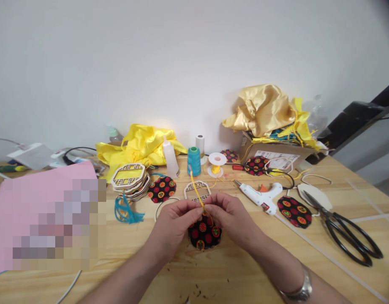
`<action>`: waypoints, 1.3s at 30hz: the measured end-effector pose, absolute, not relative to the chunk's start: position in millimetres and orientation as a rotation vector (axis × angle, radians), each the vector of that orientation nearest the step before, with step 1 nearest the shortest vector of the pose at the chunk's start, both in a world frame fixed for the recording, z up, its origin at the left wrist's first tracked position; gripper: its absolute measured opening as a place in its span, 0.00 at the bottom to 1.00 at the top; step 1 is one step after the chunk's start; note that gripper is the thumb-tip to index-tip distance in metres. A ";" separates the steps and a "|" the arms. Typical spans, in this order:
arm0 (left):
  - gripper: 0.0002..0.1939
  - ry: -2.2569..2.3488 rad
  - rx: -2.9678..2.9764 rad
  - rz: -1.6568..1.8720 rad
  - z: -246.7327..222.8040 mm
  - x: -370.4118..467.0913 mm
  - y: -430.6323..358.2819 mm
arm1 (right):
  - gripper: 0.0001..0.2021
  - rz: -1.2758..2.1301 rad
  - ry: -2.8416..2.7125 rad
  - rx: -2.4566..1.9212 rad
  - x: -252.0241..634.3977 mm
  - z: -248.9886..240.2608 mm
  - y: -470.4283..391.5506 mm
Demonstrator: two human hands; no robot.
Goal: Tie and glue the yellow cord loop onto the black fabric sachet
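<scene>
Near the middle of the table, my left hand (pixel 181 217) and my right hand (pixel 227 213) meet fingertip to fingertip. Both pinch a yellow cord (pixel 197 192), whose upper length runs up and away toward the thread spools. Under my fingers lies a black fabric disc (pixel 205 234) with red and orange round motifs; my hands cover its top edge. A thin loop of cord curls over the disc. Just beyond my fingers rests a pale wooden lattice frame (pixel 197 191), partly covered by the cord and my hands.
A glue gun (pixel 260 195) and large black-handled scissors (pixel 349 230) lie to the right. Behind stand a turquoise thread cone (pixel 193 161), a white bottle (pixel 171 158) and a yellow cord spool (pixel 217 164). Stacked lattice frames (pixel 130 177) and a blue tassel (pixel 127 211) are left.
</scene>
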State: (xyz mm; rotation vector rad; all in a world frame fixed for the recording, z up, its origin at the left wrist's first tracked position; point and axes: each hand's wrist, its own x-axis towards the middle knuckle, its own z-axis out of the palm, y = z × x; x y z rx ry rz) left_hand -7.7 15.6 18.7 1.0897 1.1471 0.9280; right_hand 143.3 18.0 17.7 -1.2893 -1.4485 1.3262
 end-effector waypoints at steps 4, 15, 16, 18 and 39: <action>0.05 1.197 1.106 0.954 24.1 -8.3 16.5 | 0.07 1.232 -1.596 -1.323 148.3 19.6 20.0; 0.04 1.223 0.982 1.054 18.7 -8.8 20.1 | 0.07 0.829 -1.748 -1.405 144.3 19.3 9.2; 0.04 1.199 0.955 1.066 17.5 -8.7 20.2 | 0.08 0.739 -1.822 -1.389 143.2 17.9 6.8; 0.05 1.149 0.898 1.078 14.5 -8.8 20.2 | 0.07 0.531 -1.984 -1.330 141.1 14.0 2.8; 0.05 1.026 0.799 0.968 10.2 -6.7 19.4 | 0.09 0.998 -1.613 -1.263 142.8 13.1 13.4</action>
